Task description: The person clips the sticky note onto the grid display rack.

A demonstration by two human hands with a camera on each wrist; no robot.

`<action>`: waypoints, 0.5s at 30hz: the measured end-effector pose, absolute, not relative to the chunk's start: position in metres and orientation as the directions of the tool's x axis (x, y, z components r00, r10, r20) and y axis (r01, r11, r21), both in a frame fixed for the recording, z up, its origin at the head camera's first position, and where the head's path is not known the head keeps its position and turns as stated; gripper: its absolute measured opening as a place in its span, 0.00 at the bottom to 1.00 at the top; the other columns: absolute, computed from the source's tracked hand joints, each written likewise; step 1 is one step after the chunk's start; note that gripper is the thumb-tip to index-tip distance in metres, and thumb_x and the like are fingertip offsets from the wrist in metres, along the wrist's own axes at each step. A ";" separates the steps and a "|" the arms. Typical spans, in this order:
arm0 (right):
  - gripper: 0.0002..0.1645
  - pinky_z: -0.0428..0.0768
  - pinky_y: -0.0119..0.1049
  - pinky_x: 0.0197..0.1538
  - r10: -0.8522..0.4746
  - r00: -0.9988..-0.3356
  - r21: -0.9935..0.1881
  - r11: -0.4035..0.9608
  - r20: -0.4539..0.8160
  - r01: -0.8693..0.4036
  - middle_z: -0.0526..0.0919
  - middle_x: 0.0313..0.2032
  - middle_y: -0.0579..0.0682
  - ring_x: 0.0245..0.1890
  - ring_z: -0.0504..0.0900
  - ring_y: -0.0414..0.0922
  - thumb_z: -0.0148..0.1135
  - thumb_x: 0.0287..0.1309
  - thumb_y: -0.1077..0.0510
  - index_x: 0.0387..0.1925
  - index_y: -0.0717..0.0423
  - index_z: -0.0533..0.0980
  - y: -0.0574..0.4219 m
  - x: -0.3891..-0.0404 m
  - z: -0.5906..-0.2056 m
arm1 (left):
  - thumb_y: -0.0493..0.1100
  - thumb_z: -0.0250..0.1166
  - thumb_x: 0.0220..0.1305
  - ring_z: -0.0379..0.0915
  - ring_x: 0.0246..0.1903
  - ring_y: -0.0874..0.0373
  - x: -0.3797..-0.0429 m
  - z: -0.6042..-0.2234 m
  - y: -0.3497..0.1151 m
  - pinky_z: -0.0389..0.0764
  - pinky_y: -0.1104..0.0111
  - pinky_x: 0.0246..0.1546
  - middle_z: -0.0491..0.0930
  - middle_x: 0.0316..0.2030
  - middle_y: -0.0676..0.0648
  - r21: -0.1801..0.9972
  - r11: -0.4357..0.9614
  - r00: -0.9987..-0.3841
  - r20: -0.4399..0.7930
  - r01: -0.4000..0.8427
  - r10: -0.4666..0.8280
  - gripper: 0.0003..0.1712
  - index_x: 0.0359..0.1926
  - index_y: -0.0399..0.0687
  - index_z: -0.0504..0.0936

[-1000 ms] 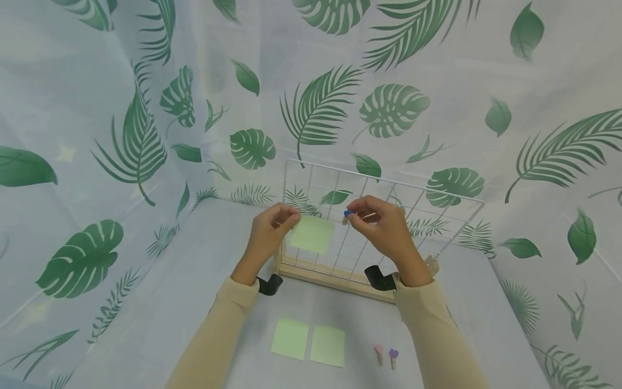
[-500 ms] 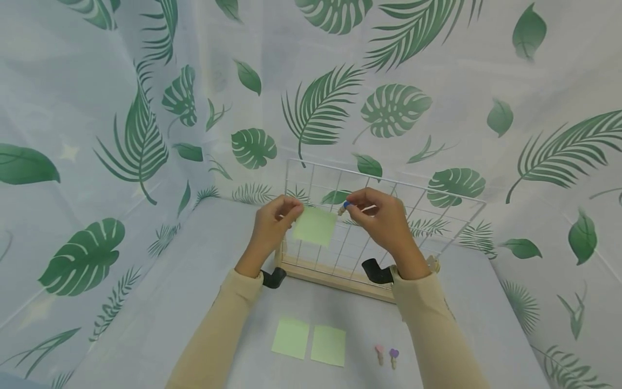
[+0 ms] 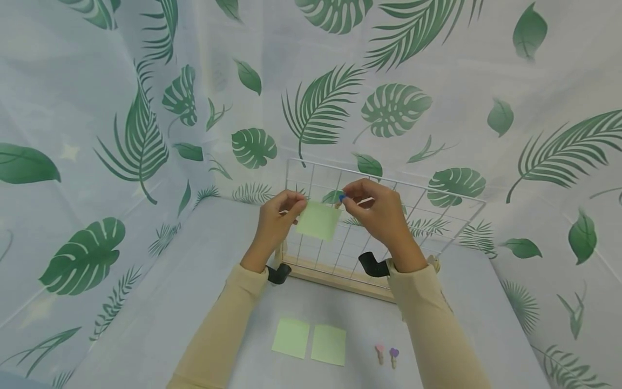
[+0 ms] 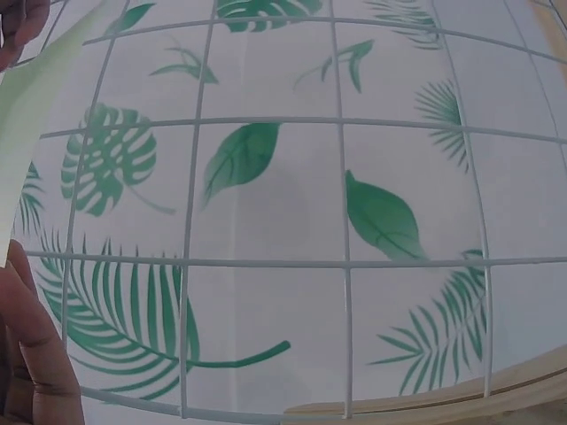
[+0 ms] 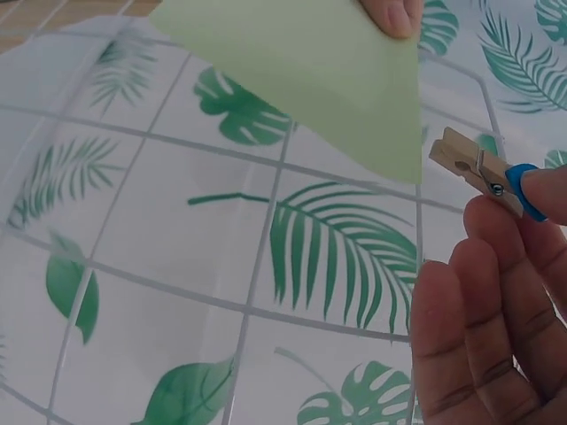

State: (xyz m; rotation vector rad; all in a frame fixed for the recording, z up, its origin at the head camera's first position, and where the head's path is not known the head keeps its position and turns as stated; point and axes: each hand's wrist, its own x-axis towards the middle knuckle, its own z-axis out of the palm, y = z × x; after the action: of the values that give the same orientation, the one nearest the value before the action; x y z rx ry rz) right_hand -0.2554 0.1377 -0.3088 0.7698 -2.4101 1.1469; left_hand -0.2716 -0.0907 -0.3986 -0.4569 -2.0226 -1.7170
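Observation:
My left hand [image 3: 279, 219] pinches a pale green paper square [image 3: 318, 221] by its upper left corner, in front of a white wire grid [image 3: 364, 243]. Close to the sheet's upper right corner, my right hand [image 3: 379, 213] pinches a small wooden clothespin [image 5: 474, 164] with a blue decoration at its end. In the right wrist view the clothespin's tip points at the paper's edge, with a small gap between them. Only the left fingers [image 4: 35, 345] and part of the sheet show in the left wrist view.
The grid stands in a wooden base [image 3: 335, 281]. Nearer on the white table lie two more green paper squares [image 3: 290, 339] and two clothespins, one with a pink heart [image 3: 379, 354], one with a purple heart [image 3: 394, 357]. A leaf-print curtain [image 3: 320, 108] hangs behind.
Both hands have risen along the grid, the left carrying the paper up and slightly right. The right hand has brought the clothespin up and left, closer to the paper's corner.

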 end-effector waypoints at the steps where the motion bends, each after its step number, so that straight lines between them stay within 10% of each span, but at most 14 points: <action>1: 0.06 0.88 0.46 0.49 -0.315 -0.785 -0.593 0.522 0.534 -0.613 0.90 0.42 0.60 0.43 0.89 0.57 0.68 0.70 0.69 0.46 0.66 0.85 0.137 -0.256 -0.308 | 0.40 0.69 0.77 0.81 0.33 0.58 -0.272 -0.398 -0.090 0.84 0.73 0.31 0.88 0.39 0.40 0.837 0.171 -0.845 0.533 0.521 -0.037 0.09 0.48 0.36 0.86; 15: 0.07 0.80 0.22 0.43 -0.263 -0.781 -0.590 0.532 0.567 -0.608 0.90 0.43 0.62 0.42 0.88 0.57 0.67 0.68 0.69 0.46 0.67 0.86 0.128 -0.259 -0.304 | 0.41 0.69 0.78 0.81 0.34 0.59 -0.276 -0.391 -0.087 0.84 0.73 0.31 0.87 0.37 0.41 0.833 0.190 -0.840 0.539 0.520 -0.064 0.10 0.47 0.37 0.86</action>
State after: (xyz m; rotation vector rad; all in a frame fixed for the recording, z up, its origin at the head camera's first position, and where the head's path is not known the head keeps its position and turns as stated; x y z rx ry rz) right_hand -0.2590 0.1276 -0.3038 0.7121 -2.3623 1.1419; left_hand -0.2762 -0.0875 -0.3911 -0.4254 -2.0126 -1.6925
